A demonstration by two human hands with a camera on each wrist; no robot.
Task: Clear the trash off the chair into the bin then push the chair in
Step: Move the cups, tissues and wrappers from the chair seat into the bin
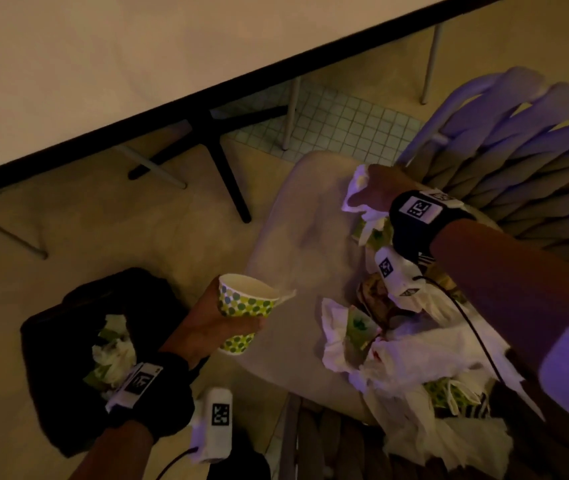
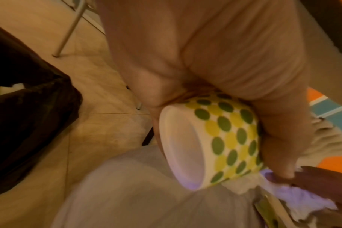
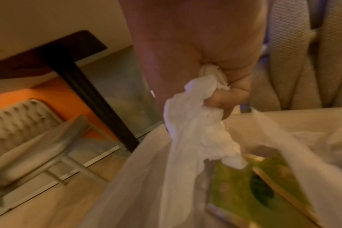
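Note:
My left hand (image 1: 220, 323) grips a paper cup (image 1: 246, 308) with green and yellow dots, held at the chair's left edge; the left wrist view shows its white base (image 2: 185, 146) and my fingers (image 2: 273, 146) curled round it. My right hand (image 1: 373, 192) clutches a crumpled white napkin (image 1: 357, 188) over the far part of the pale chair seat (image 1: 303, 244); the right wrist view shows the napkin (image 3: 195, 123) bunched in my fist. More napkins and green wrappers (image 1: 397, 358) lie heaped on the seat's near right side. A black-lined bin (image 1: 68, 341) with trash in it stands on the floor to the left.
A table (image 1: 103, 81) with a dark edge and black legs spans the top left. The chair's slatted backrest (image 1: 518, 150) rises at the right. Another chair's metal legs (image 1: 290, 112) stand under the table. Bare floor lies between bin and chair.

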